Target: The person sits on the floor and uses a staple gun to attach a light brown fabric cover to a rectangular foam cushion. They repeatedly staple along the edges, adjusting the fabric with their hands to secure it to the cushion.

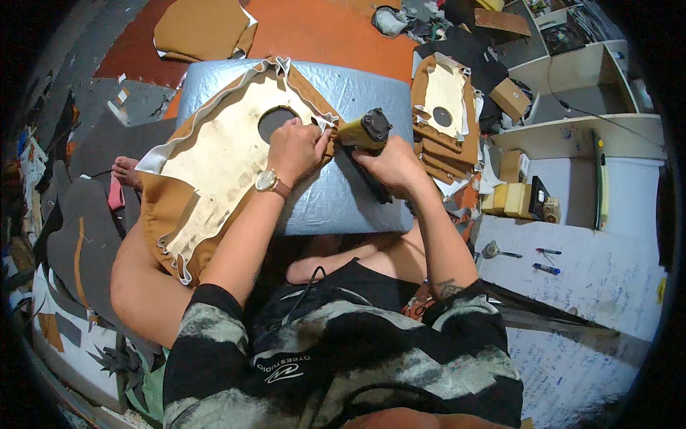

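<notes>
A cream-coloured board (pixel 221 154) with a round hole lies face up on a silver-wrapped block (pixel 357 93) before me. Tan upholstery cover (pixel 163 222) with a white-lined edge wraps round it. My left hand (pixel 299 149), a watch on its wrist, presses over the board's right side beside the hole. Its fingers pinch the cover's folded edge, though the fingertips are partly hidden. My right hand (pixel 396 166) grips a staple gun (pixel 363 131), yellowish with a dark round cap. The gun's nose meets the cover's edge just right of my left fingers.
Right of the block stands a stack of similar tan-covered pieces (pixel 444 107). Another tan piece (pixel 202 28) lies at the far left. Farther right are open white compartments (pixel 572 143), a marked white board (pixel 586 272) and a blue marker (pixel 547 269). Dark padding sheets (pixel 78 236) lie left.
</notes>
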Demonstrator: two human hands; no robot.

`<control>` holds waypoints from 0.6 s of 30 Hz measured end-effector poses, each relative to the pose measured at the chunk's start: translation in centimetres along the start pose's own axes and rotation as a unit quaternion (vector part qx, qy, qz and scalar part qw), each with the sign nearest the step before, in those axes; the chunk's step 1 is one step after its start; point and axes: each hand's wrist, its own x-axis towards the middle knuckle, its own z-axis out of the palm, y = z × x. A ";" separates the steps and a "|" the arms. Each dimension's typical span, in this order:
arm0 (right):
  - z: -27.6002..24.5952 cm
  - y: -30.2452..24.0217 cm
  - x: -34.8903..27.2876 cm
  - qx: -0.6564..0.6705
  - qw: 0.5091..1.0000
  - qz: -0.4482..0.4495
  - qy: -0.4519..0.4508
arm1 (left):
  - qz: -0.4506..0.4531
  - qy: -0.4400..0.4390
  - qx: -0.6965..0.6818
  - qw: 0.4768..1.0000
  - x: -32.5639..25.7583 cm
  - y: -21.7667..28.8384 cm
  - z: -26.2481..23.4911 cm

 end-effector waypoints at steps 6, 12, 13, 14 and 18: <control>0.7 0.6 -0.5 0.057 0.998 -0.015 0.018 | -0.069 -0.161 -0.017 0.984 -2.3 0.3 -3.6; 1.3 1.5 -0.1 0.053 0.997 -0.036 0.043 | -0.002 -0.119 0.084 0.989 -2.5 -1.0 -0.6; 1.1 1.8 -0.2 0.059 0.997 -0.041 0.041 | 0.045 -0.035 0.092 0.994 -2.8 -1.6 -0.2; 0.9 1.4 -0.6 0.065 0.996 -0.046 0.034 | 0.015 -0.061 0.062 0.996 -3.0 -1.7 -0.4; -0.3 -0.7 -3.0 0.093 0.995 0.016 0.018 | -0.043 -0.070 -0.007 0.997 -2.7 -2.0 -1.3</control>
